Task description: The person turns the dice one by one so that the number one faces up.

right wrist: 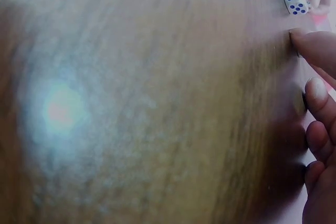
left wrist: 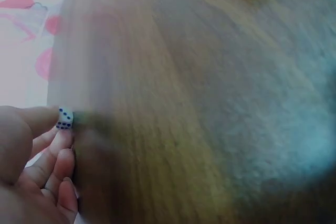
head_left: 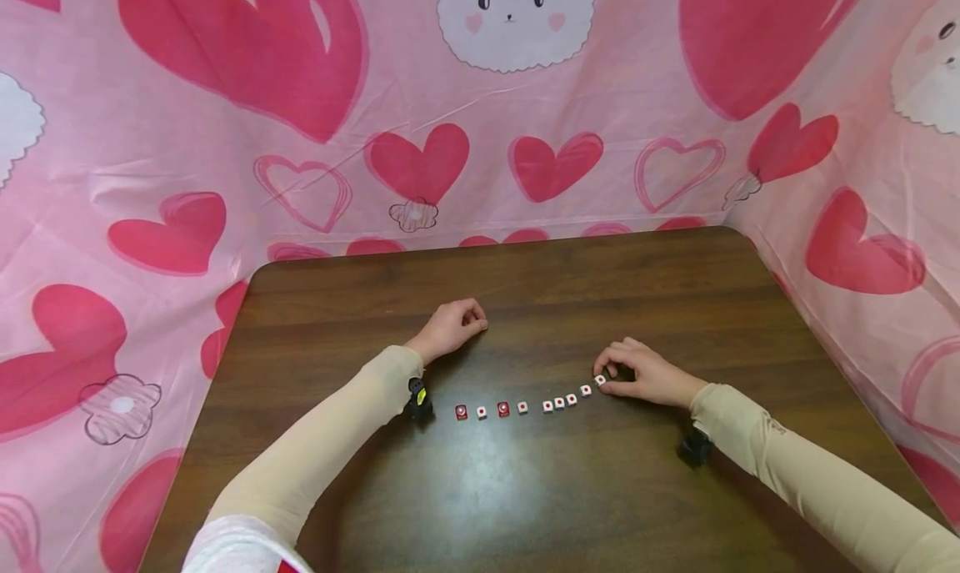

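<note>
My left hand [head_left: 450, 327] pinches a white die with blue pips [left wrist: 65, 118] between thumb and forefinger, above the back middle of the table. A row of small dice crosses the table in front, several white ones and two red ones. At the row's right end my right hand [head_left: 641, 374] rests with thumb and forefinger beside the last white die [head_left: 600, 380]. In the right wrist view a small gap separates that die [right wrist: 296, 1] from my nearest fingertip. Pale fingers behind it look like my left hand.
One red die [head_left: 461, 411] marks the row's left end and another red die [head_left: 503, 409] sits between white ones. The brown wooden table [head_left: 480, 506] reaches back to a pink heart-printed cloth [head_left: 487, 106]. A dark wrist camera [head_left: 693, 446] hangs below my right sleeve.
</note>
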Action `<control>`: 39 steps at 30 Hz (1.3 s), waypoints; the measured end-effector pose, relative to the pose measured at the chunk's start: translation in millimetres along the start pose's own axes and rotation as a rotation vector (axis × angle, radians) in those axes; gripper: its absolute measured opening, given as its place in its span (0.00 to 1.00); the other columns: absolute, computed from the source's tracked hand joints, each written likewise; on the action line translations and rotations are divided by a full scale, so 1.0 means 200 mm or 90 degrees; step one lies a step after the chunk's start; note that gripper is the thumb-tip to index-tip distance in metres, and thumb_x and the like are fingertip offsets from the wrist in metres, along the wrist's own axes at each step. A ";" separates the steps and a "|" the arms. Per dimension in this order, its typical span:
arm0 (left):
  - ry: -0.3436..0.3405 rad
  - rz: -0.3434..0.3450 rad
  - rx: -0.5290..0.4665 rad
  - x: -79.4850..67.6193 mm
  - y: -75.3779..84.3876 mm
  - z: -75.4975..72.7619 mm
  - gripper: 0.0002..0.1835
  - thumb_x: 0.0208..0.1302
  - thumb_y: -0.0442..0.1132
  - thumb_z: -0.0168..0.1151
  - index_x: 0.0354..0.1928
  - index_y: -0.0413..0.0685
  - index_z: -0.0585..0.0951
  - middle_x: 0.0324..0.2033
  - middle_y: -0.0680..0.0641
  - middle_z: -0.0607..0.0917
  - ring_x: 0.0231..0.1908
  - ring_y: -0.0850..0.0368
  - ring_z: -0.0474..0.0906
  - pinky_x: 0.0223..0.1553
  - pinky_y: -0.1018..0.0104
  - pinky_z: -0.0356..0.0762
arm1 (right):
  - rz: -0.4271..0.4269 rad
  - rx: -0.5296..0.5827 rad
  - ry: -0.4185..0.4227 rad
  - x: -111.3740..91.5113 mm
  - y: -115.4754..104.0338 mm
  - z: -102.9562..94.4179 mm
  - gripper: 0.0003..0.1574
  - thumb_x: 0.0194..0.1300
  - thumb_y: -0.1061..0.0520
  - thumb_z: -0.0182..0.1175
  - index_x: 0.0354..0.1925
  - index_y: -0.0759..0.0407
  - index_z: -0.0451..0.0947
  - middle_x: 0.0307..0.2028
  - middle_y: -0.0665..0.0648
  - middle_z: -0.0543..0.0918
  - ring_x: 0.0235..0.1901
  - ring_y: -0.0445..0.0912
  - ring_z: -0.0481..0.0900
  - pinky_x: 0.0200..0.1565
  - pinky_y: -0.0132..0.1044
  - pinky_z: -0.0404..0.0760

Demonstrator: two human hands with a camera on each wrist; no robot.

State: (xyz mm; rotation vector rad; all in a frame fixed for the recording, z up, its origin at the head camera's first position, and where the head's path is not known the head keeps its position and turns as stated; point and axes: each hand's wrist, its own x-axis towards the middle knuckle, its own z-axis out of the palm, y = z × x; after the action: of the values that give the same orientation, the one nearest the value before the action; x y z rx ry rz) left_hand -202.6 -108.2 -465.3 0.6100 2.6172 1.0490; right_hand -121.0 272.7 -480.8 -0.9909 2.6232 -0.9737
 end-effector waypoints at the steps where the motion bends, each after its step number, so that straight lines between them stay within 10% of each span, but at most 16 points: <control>1: -0.003 0.001 -0.001 0.00 0.00 0.00 0.05 0.71 0.37 0.68 0.43 0.44 0.82 0.32 0.48 0.84 0.34 0.57 0.77 0.41 0.63 0.75 | 0.003 0.001 -0.002 0.00 0.00 0.00 0.13 0.64 0.53 0.75 0.43 0.42 0.80 0.32 0.40 0.73 0.37 0.38 0.64 0.41 0.34 0.62; 39: -0.003 0.011 -0.031 0.00 -0.04 0.00 0.08 0.66 0.36 0.72 0.42 0.42 0.82 0.31 0.48 0.83 0.33 0.58 0.76 0.39 0.66 0.74 | -0.001 -0.015 0.011 0.00 0.01 0.02 0.14 0.63 0.55 0.75 0.42 0.42 0.80 0.31 0.40 0.72 0.36 0.38 0.63 0.40 0.33 0.63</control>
State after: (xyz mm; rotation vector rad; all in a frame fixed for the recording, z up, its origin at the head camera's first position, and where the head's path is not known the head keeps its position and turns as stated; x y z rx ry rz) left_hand -203.9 -112.9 -470.9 0.6234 2.5782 1.1120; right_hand -120.5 271.7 -484.8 -0.9954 2.6532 -0.9586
